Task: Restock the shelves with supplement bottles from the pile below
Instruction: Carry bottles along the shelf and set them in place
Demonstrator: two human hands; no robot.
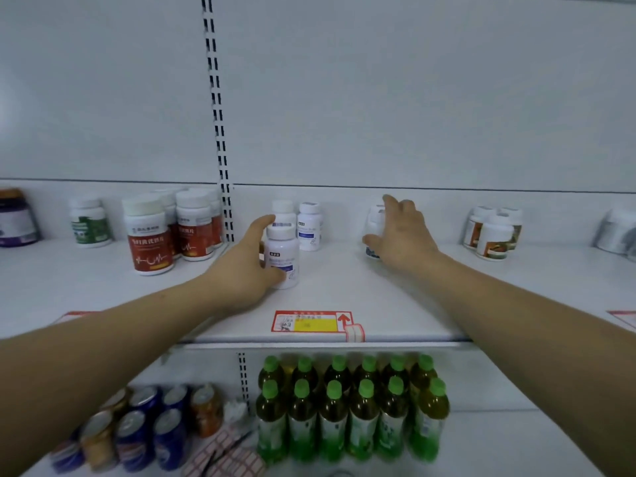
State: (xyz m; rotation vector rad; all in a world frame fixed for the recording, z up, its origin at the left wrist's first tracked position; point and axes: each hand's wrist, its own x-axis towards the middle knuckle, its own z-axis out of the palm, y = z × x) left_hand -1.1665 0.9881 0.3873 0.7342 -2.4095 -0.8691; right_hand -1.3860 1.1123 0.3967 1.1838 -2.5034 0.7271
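Head view shows both bare arms reaching onto the white upper shelf [344,290]: the left hand [246,266] curls its thumb and fingers round a white supplement bottle with a blue label [284,258], standing upright just in front of two like bottles [303,223] at its 12 o'clock. The right hand [401,232], at 3 o'clock from that bottle, wraps a second white bottle [373,228] that is mostly hidden behind the fingers, so its label cannot be told. Red-labelled bottles [151,235] stand at 9 o'clock, a price tag [311,321] sits on the shelf edge at 6 o'clock, and green-capped drink bottles [347,407] fill the shelf below.
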